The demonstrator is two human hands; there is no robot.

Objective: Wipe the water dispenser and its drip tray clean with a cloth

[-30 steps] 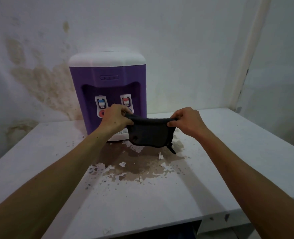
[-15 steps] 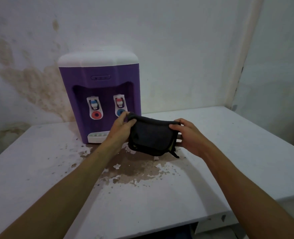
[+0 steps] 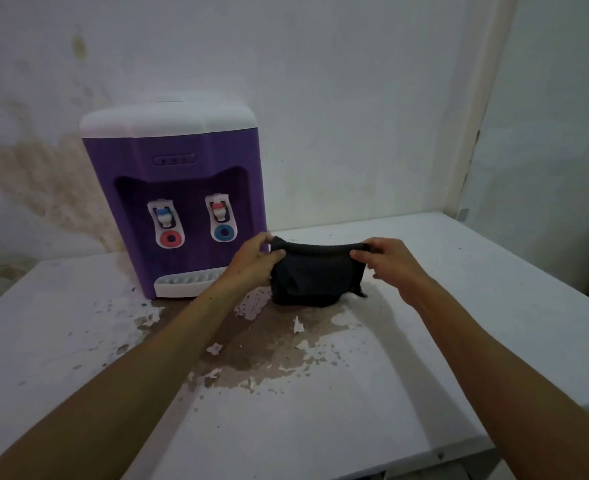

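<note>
My left hand (image 3: pixel 251 259) pinches the left top corner of the dark cloth (image 3: pixel 312 277) and my right hand (image 3: pixel 388 261) pinches the right top corner, fingers curled over the edge, so the cloth hangs folded between them with its lower edge on or just above the white table (image 3: pixel 494 289); I cannot tell which. Under the cloth and toward me, the tabletop paint is flaked off in a brown patch (image 3: pixel 269 344). Just left of my left hand stands the purple water dispenser (image 3: pixel 172 174) with its white drip tray (image 3: pixel 185 282) at the base, against a stained wall (image 3: pixel 37 161)
</note>
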